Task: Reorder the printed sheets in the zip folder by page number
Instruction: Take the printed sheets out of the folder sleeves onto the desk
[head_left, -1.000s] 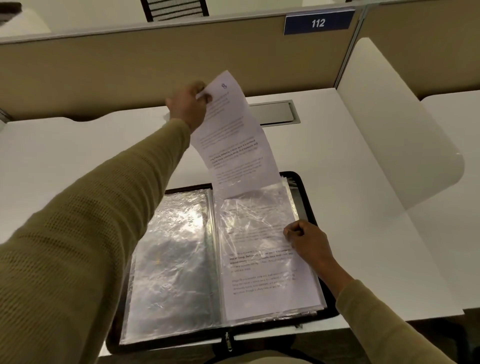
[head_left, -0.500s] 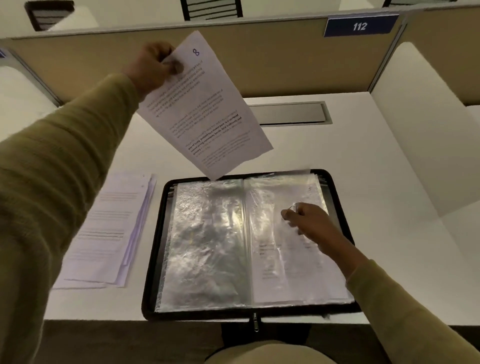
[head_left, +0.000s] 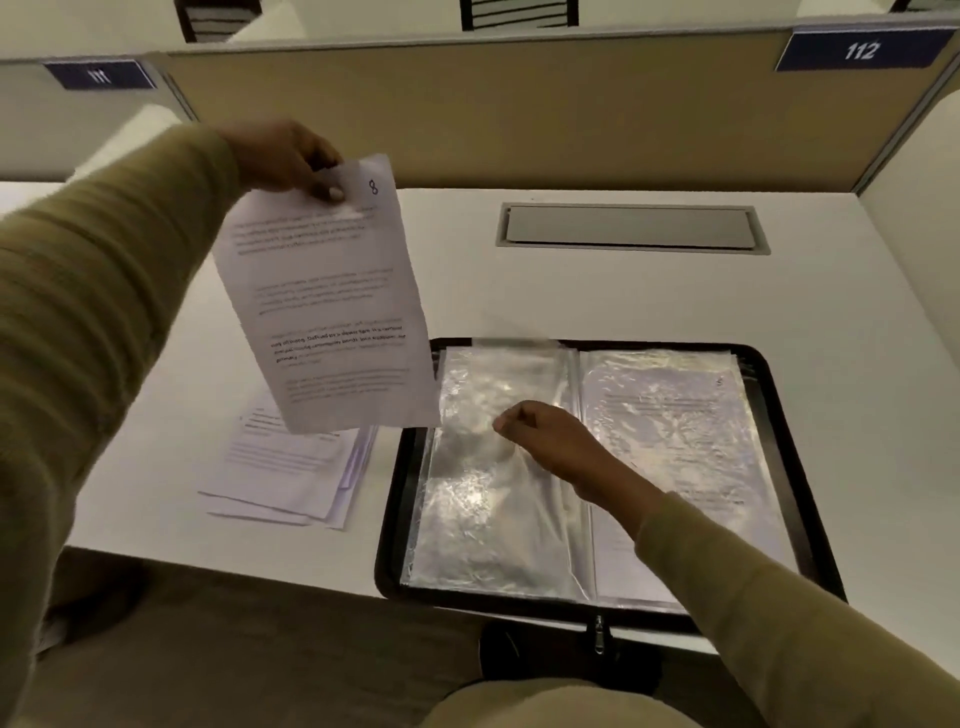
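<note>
1. Change: the white printed sheet hand-numbered "8" (head_left: 322, 301) was halfway out of a right-hand pocket a second ago. It is now fully free and has swung left.
2. It hangs in the air above the near-left part of the white desk (head_left: 519, 291). Its lower edge is over the loose stack of white printed sheets (head_left: 280, 478) lying just left of the folder, and is not touching it.
3. Left hand (head_left: 288, 156): raised, pinching sheet 8 at its top edge beside the number.
4. Right hand (head_left: 545, 436): it has crossed from the right page to the left page. The fingers are curled and, as far as I can tell, nip the edge of a clear plastic sleeve (head_left: 493, 519) in mid-turn.
5. My read: emptying stage, with 8 headed for the stack. No re-filing has begun.
6. Black zip folder (head_left: 774, 395): lies open flat at the near desk edge, zip pull (head_left: 599, 634) hanging over it. The left sleeves are crinkled, shiny and look empty. The right sleeve holds another printed sheet (head_left: 675, 426); its number is too small to read.
</note>
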